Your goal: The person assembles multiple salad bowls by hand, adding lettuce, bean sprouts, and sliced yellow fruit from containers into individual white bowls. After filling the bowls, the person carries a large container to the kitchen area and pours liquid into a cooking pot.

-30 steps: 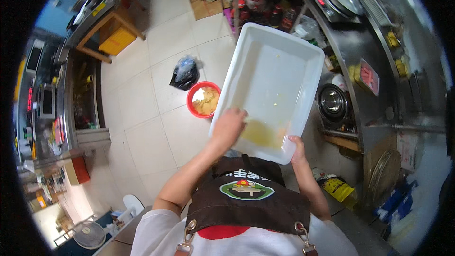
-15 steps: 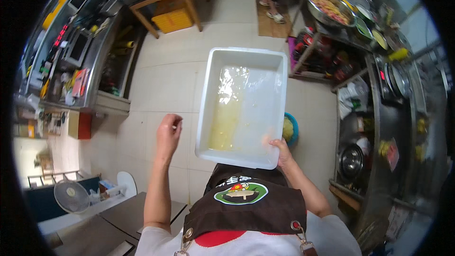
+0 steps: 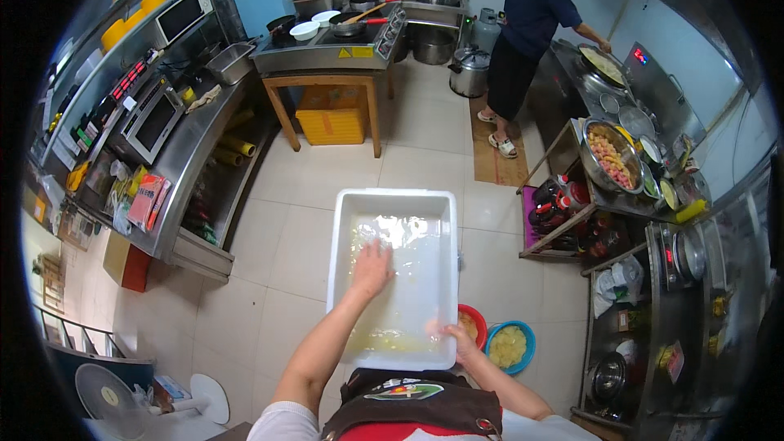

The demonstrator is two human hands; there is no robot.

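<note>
A white rectangular plastic tub (image 3: 395,198) is held out in front of my apron. A thin layer of yellowish liquid lies on its bottom, shining under the light. My right hand (image 3: 461,340) grips its rim at the near right corner. My left hand (image 3: 373,268) reaches into the tub with its fingers spread, and nothing shows in it. I cannot tell whether it touches the bottom. Beside the near right corner stand a red basin (image 3: 481,320), partly hidden by the tub, and a blue basin (image 3: 532,343) with pale yellow pieces (image 3: 508,346) in it.
At the back right a person (image 3: 531,24) stands at a pan (image 3: 601,65). A steel bowl of pinkish pieces (image 3: 611,155) sits on the right-hand rack. A stove (image 3: 327,53) on a wooden stand is ahead. Along the left runs a steel counter (image 3: 192,171) with microwaves.
My left hand has moved from beside the tub into it, and its fingers have spread. My right hand keeps its grip. The view has tilted up, bringing the person and stove more fully into sight.
</note>
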